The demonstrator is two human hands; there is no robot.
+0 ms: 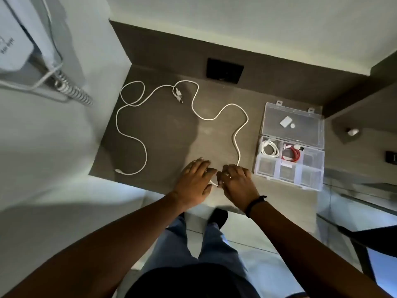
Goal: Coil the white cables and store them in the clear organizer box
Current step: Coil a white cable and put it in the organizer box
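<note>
Both hands sit at the lower centre of the frame, on the near edge of the desk. Left hand and right hand are side by side, palms down, fingers curled onto one end of the white cable; a short bit of it shows between the thumbs. Both are gripping that end.

From the hands the cable runs up the frame, snakes left across mid-desk, loops at upper left, then comes back down to a plug end lying at the lower left of the desk. A second pair of connectors lies near the upper-centre loop; can't tell whether it's one cable or two.

Clear organizer box is at the right of the desk, lid open and laid back. Coiled white cable in its top-left compartment, red cable in the one beside it. Other compartments look empty but are blurry.

Black wristband on the right wrist.
</note>
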